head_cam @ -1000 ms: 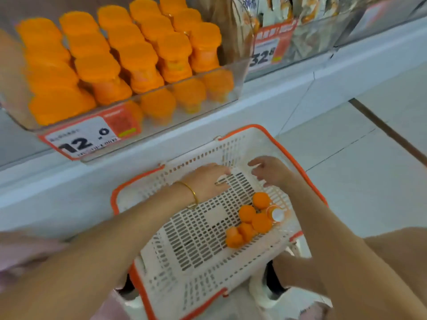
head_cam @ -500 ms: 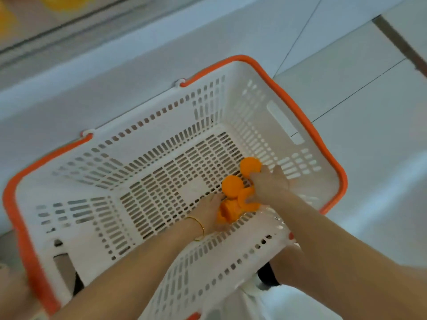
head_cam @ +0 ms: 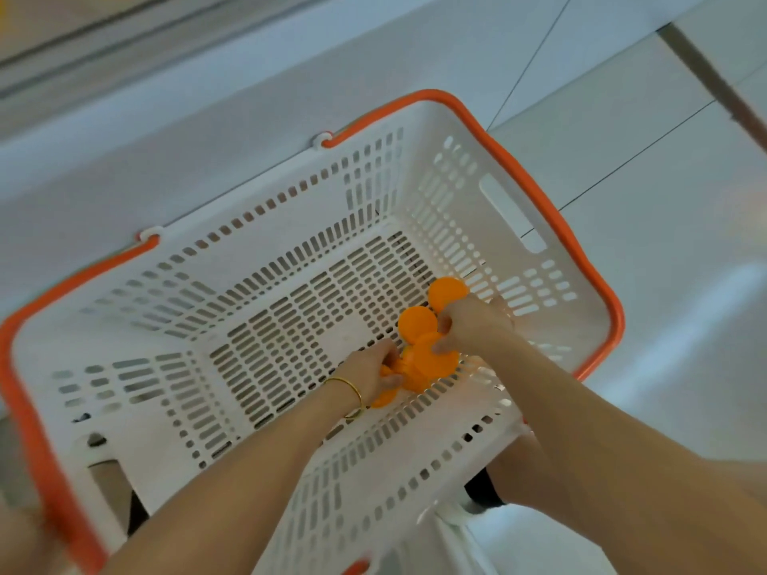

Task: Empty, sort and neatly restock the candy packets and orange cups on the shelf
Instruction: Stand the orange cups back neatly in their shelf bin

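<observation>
Two bare forearms reach in from the near edge, over the near wall of a white basket [head_cam: 269, 230] with slotted sides and an orange rim. The left wrist wears a thin gold bracelet [head_cam: 352, 392].

The left hand [head_cam: 369, 371] is down on the basket's floor, at the near-right part. Its fingers are curled round the near-left side of a small cluster of orange cups [head_cam: 427, 359], with one cup's edge showing beneath the palm. The right hand [head_cam: 473, 325] is just beside it to the right and a little farther away. It grips the same cluster from the right, with its thumb lying on the widest orange lid and its fingers curled in against the cup beyond. How many cups each hand holds cannot be told, as the hands hide part of the cluster.

The cups touch one another and lie close to the basket's right wall. Two round lids show past the right hand, the farthest almost at the corner where floor meets wall. The rest of the basket's floor is bare slotted plastic.

Beyond and to the right of the basket lies a pale tiled floor [head_cam: 664, 201]. Along the far side runs the pale base of a shelf [head_cam: 166, 118], blurred at the top edge.
</observation>
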Motion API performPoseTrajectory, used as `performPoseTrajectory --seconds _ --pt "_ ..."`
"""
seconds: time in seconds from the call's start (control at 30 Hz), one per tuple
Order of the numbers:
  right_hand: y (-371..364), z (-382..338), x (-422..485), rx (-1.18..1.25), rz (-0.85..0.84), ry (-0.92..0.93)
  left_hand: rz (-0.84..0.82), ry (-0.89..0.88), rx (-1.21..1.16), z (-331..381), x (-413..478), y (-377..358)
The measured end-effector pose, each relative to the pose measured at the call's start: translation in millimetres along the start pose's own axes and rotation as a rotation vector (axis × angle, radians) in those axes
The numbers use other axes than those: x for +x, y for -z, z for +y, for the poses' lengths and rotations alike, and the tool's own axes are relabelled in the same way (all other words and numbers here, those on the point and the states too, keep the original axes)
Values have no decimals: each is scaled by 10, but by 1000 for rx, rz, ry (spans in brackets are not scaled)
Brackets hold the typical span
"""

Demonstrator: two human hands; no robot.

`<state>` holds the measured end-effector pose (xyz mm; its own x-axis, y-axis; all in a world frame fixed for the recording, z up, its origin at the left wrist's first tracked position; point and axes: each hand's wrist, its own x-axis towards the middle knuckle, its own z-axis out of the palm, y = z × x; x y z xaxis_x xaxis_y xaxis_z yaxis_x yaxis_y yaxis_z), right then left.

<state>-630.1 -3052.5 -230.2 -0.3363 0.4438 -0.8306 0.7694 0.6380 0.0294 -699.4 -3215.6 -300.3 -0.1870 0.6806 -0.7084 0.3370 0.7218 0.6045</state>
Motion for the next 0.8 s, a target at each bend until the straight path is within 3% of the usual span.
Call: performPoseTrajectory --seconds 0.2,0.33,0.47,0.6,0.8 --pt "128 -423 -184 243 -83 140 -43 120 -29 -394 -255 565" --pt "0 -802 -180 626 -107 117 90 306 -181 -853 -462 954" --pt "-256 -1095 23 681 -63 61 234 493 -484 -1044 -595 1054" --pt "-411 -1139 120 654 -92 32 333 471 -416 -1130 -573 994" --pt "-444 -953 101 857 -107 -54 444 413 -340 -1128 -581 899"
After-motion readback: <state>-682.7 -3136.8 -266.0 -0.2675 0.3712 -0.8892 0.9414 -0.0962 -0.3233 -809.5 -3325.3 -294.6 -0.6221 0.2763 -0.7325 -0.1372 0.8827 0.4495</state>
